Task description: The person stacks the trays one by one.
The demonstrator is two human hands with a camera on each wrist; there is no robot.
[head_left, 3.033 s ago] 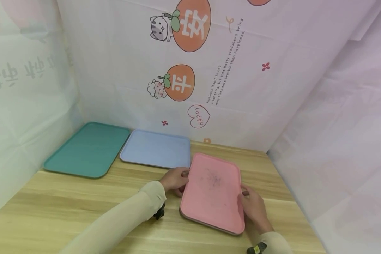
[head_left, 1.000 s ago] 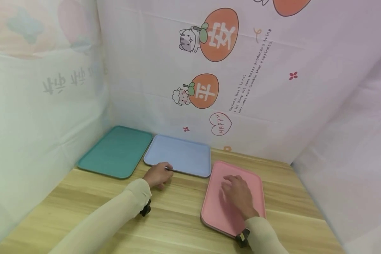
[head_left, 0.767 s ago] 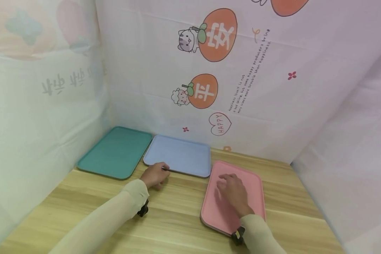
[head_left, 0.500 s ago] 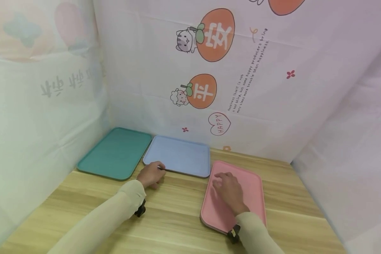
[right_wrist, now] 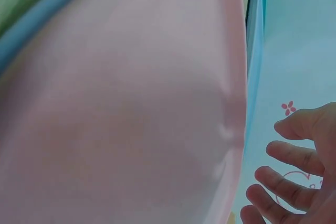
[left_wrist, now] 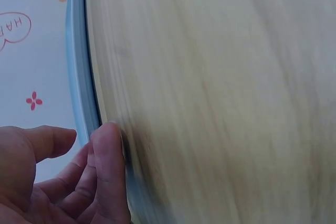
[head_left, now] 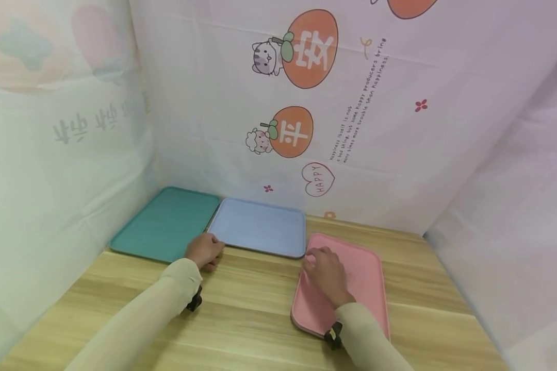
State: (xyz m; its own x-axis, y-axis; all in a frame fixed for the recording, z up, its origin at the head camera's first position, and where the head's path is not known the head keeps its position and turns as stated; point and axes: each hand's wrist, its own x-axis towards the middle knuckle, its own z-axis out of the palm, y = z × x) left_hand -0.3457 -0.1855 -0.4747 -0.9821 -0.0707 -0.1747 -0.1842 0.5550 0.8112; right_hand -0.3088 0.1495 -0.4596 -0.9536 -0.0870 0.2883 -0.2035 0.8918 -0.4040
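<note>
R grip [head_left: 327, 275] is spread over pink tray [head_left: 364, 283], nr its 10 o'clock; L grip [head_left: 204, 250], loosely parted, is nr 8 o'clock of blue tray [head_left: 262, 226], contact hard to tell. Both trays lie on table [head_left: 250, 296].

Left hand [head_left: 204, 251] gone from pink tray [head_left: 362, 273] to beside blue tray [head_left: 260, 226], right hand [head_left: 326, 273] now apparently above pink tray
</note>
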